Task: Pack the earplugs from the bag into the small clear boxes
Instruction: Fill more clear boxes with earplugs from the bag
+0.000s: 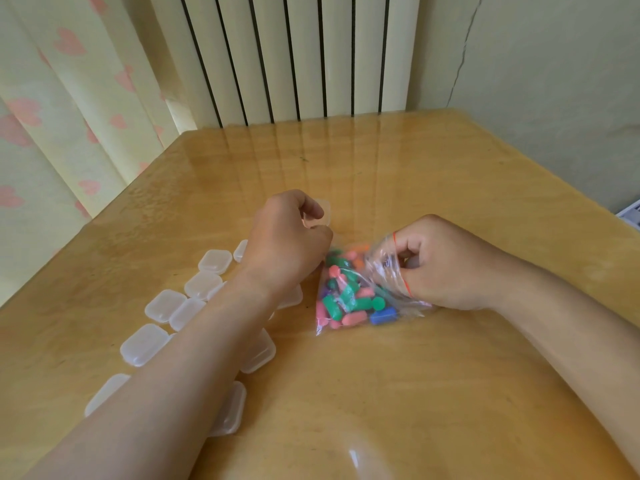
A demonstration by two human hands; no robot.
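Seen from the head camera, a person's two bare forearms reach across a glossy wooden table (415,185) toward a clear plastic bag (363,282) lying near its middle. The right hand (446,265) rests on the tabletop with its fingers (412,249) curled tight, pinching the bunched mouth of the bag, where a thin red seal line shows. Inside the bag sit the earplugs (341,301), a jumble of green, pink, orange and blue pieces, all behind the plastic. The left hand (291,237) hovers just beside the bag's far corner, its fingers folded in around a clear box (323,211), which peeks out past the knuckles; whether that box's lid is up or down cannot be told. More small clear boxes (165,304) lie scattered on the table's left side, some touching one another, several partly hidden beneath the left forearm, and those in plain sight have their lids down. Behind the table stands a pale ribbed radiator (294,57), with a cream curtain (69,98) printed with pink hearts to its left and a cracked wall (554,81) to its right.
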